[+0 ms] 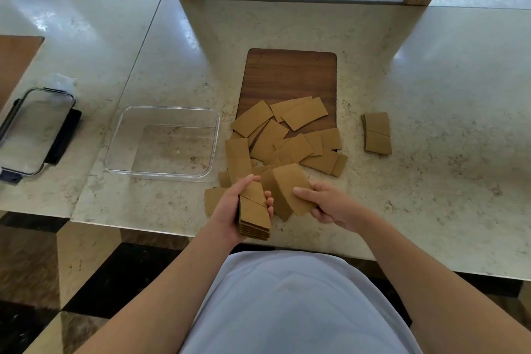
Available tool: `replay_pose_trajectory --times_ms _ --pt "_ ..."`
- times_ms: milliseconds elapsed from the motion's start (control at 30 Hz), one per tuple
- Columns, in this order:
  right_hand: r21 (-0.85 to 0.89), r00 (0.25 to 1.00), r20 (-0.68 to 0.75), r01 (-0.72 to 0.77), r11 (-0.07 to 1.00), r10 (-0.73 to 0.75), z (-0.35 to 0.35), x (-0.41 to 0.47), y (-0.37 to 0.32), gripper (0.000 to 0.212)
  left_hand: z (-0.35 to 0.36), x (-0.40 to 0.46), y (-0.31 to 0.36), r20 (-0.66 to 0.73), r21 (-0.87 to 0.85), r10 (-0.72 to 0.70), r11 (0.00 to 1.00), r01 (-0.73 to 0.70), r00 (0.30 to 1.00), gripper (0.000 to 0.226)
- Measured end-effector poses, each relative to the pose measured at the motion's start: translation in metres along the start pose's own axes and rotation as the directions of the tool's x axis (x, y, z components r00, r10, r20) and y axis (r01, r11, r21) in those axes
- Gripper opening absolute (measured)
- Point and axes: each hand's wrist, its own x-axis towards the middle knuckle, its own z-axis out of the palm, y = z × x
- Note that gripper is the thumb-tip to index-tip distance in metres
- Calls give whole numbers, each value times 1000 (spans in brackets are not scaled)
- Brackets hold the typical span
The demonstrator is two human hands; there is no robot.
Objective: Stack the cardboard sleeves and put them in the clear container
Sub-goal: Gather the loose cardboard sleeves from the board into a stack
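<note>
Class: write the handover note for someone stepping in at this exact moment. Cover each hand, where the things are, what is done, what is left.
Left hand: grips a stack of sleeves above the counter's near edge.
Right hand: pinches a single sleeve beside that stack.
Loose sleeves lie scattered over the wooden board and the counter.
A second small stack sits to the right.
The clear container is empty; its lid lies further left.
Done: two partial stacks. Left: gather the rest, load the container.

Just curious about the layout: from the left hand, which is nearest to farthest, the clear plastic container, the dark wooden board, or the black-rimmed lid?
1. Clear plastic container, just beyond the left hand.
2. Dark wooden board, farther back.
3. Black-rimmed lid, far left.
</note>
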Motion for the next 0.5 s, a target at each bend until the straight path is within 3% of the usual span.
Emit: replay_pose_trajectory --times_ms 67,133,167,233,367,500 --pt "-72 980 199 5 997 10 -6 -11 -11 34 -2 0 0 -26 114 -22 993 25 999 40" --pt "-252 961 269 9 968 61 -8 -18 -27 22 -2 1 -1 -50 230 -28 972 39 998 49" --pt "-334 962 261 15 942 77 -8 -20 -35 15 -1 1 -2 -39 257 -47 965 55 998 55" --pt "-449 973 222 43 893 64 -5 -17 -49 22 4 1 -4 31 283 -115 954 101 993 63" --pt "-509 988 139 134 850 -73 6 -8 -73 30 15 0 -9 176 298 -227 940 168 958 72" --pt "-645 946 63 281 710 -318 22 3 -79 21 17 -5 -10 257 197 -187 971 138 948 51"
